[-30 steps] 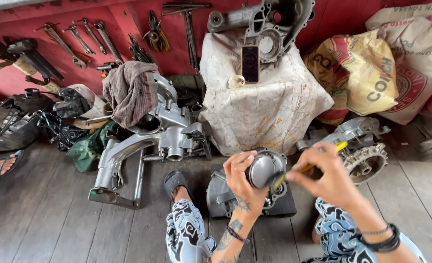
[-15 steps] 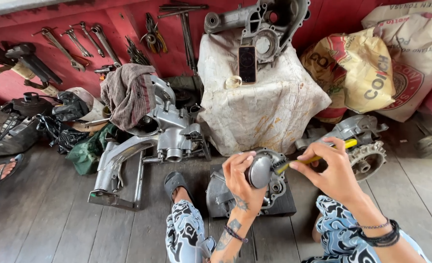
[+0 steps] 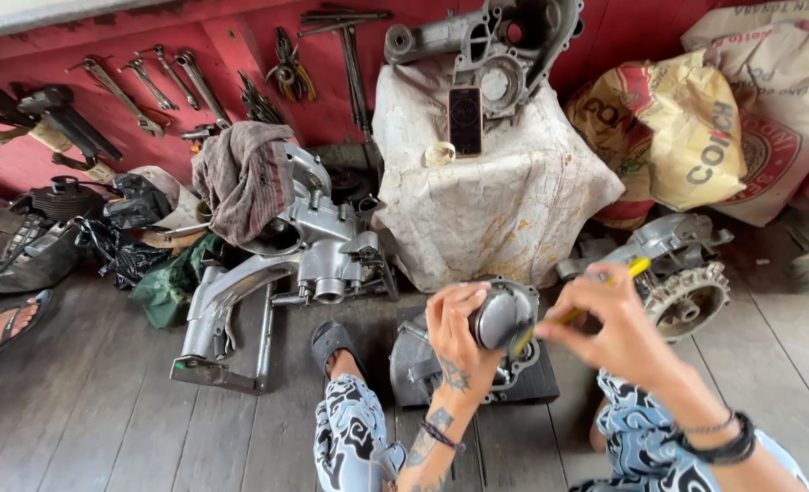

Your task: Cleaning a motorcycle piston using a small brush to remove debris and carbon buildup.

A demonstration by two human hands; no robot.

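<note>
My left hand (image 3: 455, 339) grips a round grey metal part (image 3: 503, 316) held over a grey engine case (image 3: 422, 360) that rests on the floor between my legs. My right hand (image 3: 616, 321) holds a yellow-handled tool (image 3: 579, 310) whose tip meets the right side of the round part. Both knees, in patterned blue trousers, frame the case. My left foot wears a dark sandal (image 3: 331, 342) just left of the case.
A silver engine block with swing arm (image 3: 286, 273) lies at left under a brown rag (image 3: 245, 178). A cloth-covered stand (image 3: 486, 196) carries a phone and another casing. Wrenches (image 3: 163, 77) hang on the red wall. Printed sacks (image 3: 723, 128) and a toothed-wheel engine part (image 3: 682, 273) sit right. Another person's sandalled foot (image 3: 3, 326) at far left.
My right hand has shifted slightly left and lower with the yellow-handled tool, closer to the round part. My left hand keeps its grip on that part.
</note>
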